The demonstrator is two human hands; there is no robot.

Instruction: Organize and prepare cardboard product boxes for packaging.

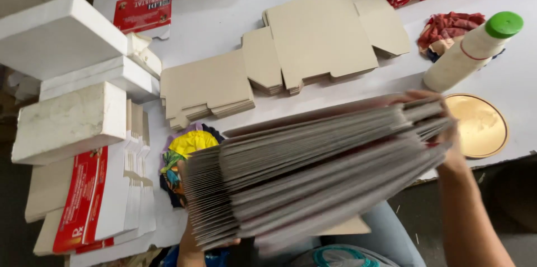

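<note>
Both hands grip a fanned stack of flat carton blanks (319, 172).
Left hand (193, 239) clasps its near-left end, right hand (444, 132) the far-right end; white bottle (470, 51) just beyond the right hand.

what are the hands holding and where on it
Both hands hold one fanned stack of flat card blanks by its two ends: the left hand under the near-left end, the right hand at the far-right end.
</note>
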